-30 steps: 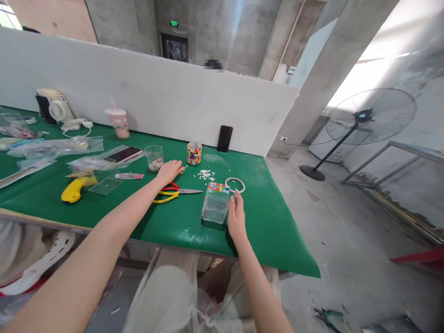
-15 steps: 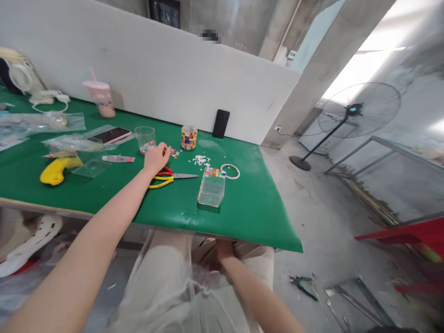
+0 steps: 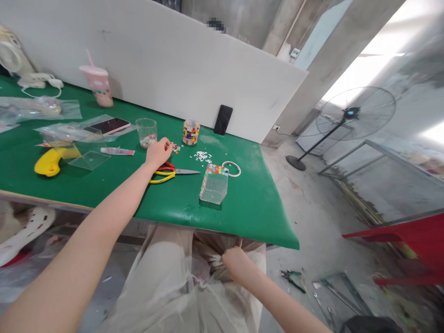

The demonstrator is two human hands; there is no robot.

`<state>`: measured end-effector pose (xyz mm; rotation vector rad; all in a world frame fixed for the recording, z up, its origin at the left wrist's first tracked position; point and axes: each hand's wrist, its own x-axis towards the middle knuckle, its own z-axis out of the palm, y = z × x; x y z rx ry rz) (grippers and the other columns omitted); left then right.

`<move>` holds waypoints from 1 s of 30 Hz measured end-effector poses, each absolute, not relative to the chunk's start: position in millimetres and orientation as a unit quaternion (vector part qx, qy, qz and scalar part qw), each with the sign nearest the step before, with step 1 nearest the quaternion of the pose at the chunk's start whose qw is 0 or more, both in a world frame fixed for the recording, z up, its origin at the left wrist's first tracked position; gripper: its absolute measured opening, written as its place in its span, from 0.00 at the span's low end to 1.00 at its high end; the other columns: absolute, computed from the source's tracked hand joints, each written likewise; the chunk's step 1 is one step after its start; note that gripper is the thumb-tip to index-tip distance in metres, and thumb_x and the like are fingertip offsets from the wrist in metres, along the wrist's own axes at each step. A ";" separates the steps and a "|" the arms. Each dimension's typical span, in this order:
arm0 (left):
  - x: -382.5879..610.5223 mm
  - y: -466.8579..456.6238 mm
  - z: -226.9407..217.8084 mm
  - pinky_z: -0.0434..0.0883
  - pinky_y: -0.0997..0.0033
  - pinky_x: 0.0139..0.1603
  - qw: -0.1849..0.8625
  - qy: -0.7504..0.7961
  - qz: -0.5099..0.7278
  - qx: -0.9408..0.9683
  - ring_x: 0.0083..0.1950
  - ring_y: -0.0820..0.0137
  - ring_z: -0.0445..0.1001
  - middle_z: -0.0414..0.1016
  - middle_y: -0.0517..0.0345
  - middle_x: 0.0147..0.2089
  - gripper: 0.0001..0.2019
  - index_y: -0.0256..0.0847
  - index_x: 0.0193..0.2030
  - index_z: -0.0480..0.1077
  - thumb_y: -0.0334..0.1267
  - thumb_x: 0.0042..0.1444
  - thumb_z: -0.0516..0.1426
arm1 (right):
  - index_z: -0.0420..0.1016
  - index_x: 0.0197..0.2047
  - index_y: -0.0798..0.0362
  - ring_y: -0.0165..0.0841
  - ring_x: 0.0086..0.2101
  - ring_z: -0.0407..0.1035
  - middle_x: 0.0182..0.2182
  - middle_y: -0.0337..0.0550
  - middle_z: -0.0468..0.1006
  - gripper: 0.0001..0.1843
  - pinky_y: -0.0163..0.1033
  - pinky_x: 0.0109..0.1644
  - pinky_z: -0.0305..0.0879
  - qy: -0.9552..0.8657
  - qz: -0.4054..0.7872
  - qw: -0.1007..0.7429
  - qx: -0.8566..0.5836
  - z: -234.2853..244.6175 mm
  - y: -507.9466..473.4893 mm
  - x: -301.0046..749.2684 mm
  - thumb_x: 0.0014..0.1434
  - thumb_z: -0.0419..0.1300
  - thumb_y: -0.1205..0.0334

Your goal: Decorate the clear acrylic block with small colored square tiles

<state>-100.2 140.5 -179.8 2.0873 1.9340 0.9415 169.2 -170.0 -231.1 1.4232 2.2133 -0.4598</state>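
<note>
My left hand [image 3: 158, 153] is over the green table with its fingertips pinched together, beside a small pile of coloured mosaic pieces [image 3: 176, 148]. Whatever is between the fingertips is too small to make out. Just behind it stands a clear plastic cup [image 3: 146, 133] with loose pieces inside. Scissors [image 3: 176, 173] with red and yellow handles lie beside the wrist. A clear box [image 3: 214, 186], partly covered in coloured tiles, rests to the right. Below the table edge, over my lap, my right hand [image 3: 237, 262] is curled closed; its fingertips are hidden.
White pieces [image 3: 201, 156], a white ring [image 3: 233, 169] and a tiled round jar [image 3: 191, 132] are on the table. A black phone [image 3: 223, 119] leans on the partition. Leftward are a glue tube [image 3: 118, 151], a yellow tool [image 3: 50, 162], a clear container [image 3: 90, 155] and a pink tumbler [image 3: 98, 85].
My right hand has come up from low between my legs toward the table edge. My left hand stays by the coloured pieces, fingers still pinched. The camera view has shifted slightly.
</note>
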 end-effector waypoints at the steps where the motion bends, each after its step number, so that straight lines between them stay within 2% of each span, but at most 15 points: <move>1: -100.1 140.5 -180.0 0.76 0.57 0.47 0.076 0.642 0.316 0.695 0.45 0.65 0.76 0.76 0.51 0.48 0.14 0.36 0.51 0.71 0.43 0.65 0.57 | 0.72 0.53 0.56 0.38 0.46 0.74 0.50 0.48 0.76 0.16 0.50 0.49 0.74 0.803 -0.177 0.238 0.517 -225.4 -173.8 169.3 0.65 0.60 0.58; 3: -99.9 140.8 -180.9 0.76 0.57 0.47 0.083 0.637 0.325 0.695 0.46 0.65 0.76 0.76 0.51 0.48 0.14 0.36 0.51 0.71 0.43 0.65 0.57 | 0.73 0.54 0.58 0.42 0.49 0.74 0.50 0.52 0.78 0.16 0.54 0.54 0.70 0.800 -0.193 0.229 0.519 -210.9 -179.0 166.9 0.64 0.61 0.60; 5: -100.4 141.5 -182.0 0.76 0.58 0.47 0.090 0.631 0.338 0.693 0.45 0.65 0.76 0.75 0.52 0.48 0.14 0.36 0.51 0.71 0.43 0.65 0.57 | 0.75 0.55 0.60 0.48 0.51 0.74 0.49 0.59 0.80 0.21 0.52 0.56 0.69 0.810 -0.219 0.197 0.506 -190.3 -179.6 165.5 0.59 0.66 0.63; 6: -100.9 141.9 -182.4 0.76 0.58 0.47 0.093 0.628 0.346 0.691 0.45 0.65 0.76 0.75 0.52 0.48 0.13 0.36 0.50 0.71 0.43 0.65 0.57 | 0.76 0.54 0.57 0.48 0.49 0.76 0.47 0.57 0.81 0.21 0.49 0.53 0.70 0.819 -0.240 0.176 0.491 -177.4 -177.2 167.1 0.57 0.67 0.63; 9: -102.3 142.9 -181.7 0.76 0.58 0.46 0.103 0.620 0.385 0.676 0.44 0.66 0.76 0.75 0.52 0.47 0.13 0.36 0.50 0.71 0.43 0.65 0.57 | 0.81 0.45 0.43 0.33 0.36 0.80 0.37 0.36 0.85 0.10 0.32 0.38 0.72 0.838 -0.306 0.094 0.443 -134.3 -152.5 184.9 0.60 0.64 0.54; 10: -102.3 142.8 -180.3 0.75 0.58 0.46 0.107 0.617 0.402 0.668 0.44 0.66 0.76 0.75 0.52 0.47 0.13 0.36 0.50 0.71 0.43 0.65 0.57 | 0.81 0.44 0.42 0.30 0.34 0.79 0.34 0.34 0.85 0.11 0.30 0.38 0.72 0.837 -0.307 0.057 0.449 -121.7 -137.5 194.2 0.65 0.58 0.52; 11: -101.8 142.5 -178.1 0.75 0.59 0.46 0.111 0.615 0.422 0.657 0.44 0.66 0.76 0.75 0.53 0.46 0.13 0.36 0.50 0.71 0.43 0.66 0.56 | 0.80 0.43 0.45 0.29 0.33 0.79 0.33 0.36 0.84 0.17 0.31 0.39 0.72 0.827 -0.286 -0.006 0.484 -112.0 -119.3 204.0 0.69 0.51 0.51; 13: -98.4 140.7 -172.1 0.75 0.60 0.45 0.123 0.609 0.461 0.634 0.41 0.67 0.76 0.75 0.53 0.44 0.14 0.36 0.51 0.70 0.44 0.67 0.54 | 0.73 0.54 0.55 0.32 0.35 0.78 0.37 0.47 0.83 0.30 0.38 0.43 0.73 0.775 -0.197 -0.119 0.588 -104.2 -76.1 222.0 0.73 0.31 0.55; 14: -95.2 139.3 -168.5 0.75 0.61 0.44 0.133 0.604 0.478 0.624 0.40 0.68 0.76 0.75 0.54 0.43 0.14 0.36 0.52 0.69 0.44 0.68 0.53 | 0.68 0.59 0.58 0.35 0.40 0.78 0.42 0.54 0.81 0.33 0.43 0.47 0.72 0.748 -0.153 -0.151 0.628 -106.5 -53.3 228.6 0.73 0.27 0.58; 15: -90.7 137.4 -164.9 0.75 0.62 0.42 0.147 0.598 0.491 0.616 0.38 0.69 0.76 0.75 0.55 0.41 0.15 0.36 0.52 0.69 0.44 0.69 0.52 | 0.63 0.62 0.60 0.39 0.46 0.76 0.47 0.59 0.79 0.30 0.49 0.51 0.71 0.723 -0.116 -0.174 0.658 -112.5 -31.1 233.2 0.73 0.29 0.59; 16: -85.0 135.1 -161.6 0.76 0.63 0.41 0.165 0.591 0.498 0.613 0.36 0.70 0.75 0.75 0.55 0.40 0.15 0.36 0.52 0.69 0.45 0.69 0.51 | 0.61 0.64 0.61 0.42 0.51 0.73 0.52 0.61 0.76 0.25 0.52 0.54 0.69 0.705 -0.090 -0.187 0.678 -121.3 -10.7 235.5 0.73 0.36 0.58; 18: -70.1 129.7 -156.5 0.76 0.66 0.37 0.209 0.571 0.498 0.618 0.33 0.72 0.75 0.75 0.56 0.39 0.14 0.35 0.52 0.69 0.44 0.68 0.52 | 0.65 0.61 0.58 0.44 0.54 0.70 0.55 0.57 0.73 0.22 0.54 0.56 0.68 0.689 -0.066 -0.193 0.696 -142.8 22.3 234.7 0.68 0.55 0.56; 19: -61.0 126.9 -154.8 0.76 0.67 0.35 0.234 0.559 0.492 0.625 0.33 0.72 0.75 0.75 0.56 0.39 0.14 0.35 0.51 0.69 0.44 0.68 0.53 | 0.68 0.58 0.55 0.43 0.53 0.70 0.55 0.51 0.73 0.21 0.55 0.56 0.68 0.686 -0.060 -0.189 0.700 -153.7 34.4 232.5 0.66 0.59 0.56; 24: -7.9 120.1 -151.6 0.77 0.65 0.39 0.321 0.489 0.447 0.677 0.37 0.70 0.77 0.76 0.55 0.42 0.13 0.35 0.47 0.72 0.43 0.66 0.56 | 0.70 0.56 0.54 0.41 0.50 0.72 0.55 0.49 0.73 0.19 0.53 0.52 0.72 0.669 -0.068 -0.199 0.713 -190.1 62.7 224.9 0.65 0.60 0.57; 30: 29.8 113.4 -154.4 0.77 0.62 0.44 0.300 0.426 0.439 0.732 0.42 0.68 0.77 0.76 0.53 0.45 0.11 0.36 0.47 0.72 0.42 0.65 0.57 | 0.70 0.56 0.54 0.39 0.48 0.73 0.53 0.49 0.74 0.18 0.51 0.50 0.73 0.631 -0.160 -0.305 0.695 -189.0 75.9 226.4 0.66 0.60 0.57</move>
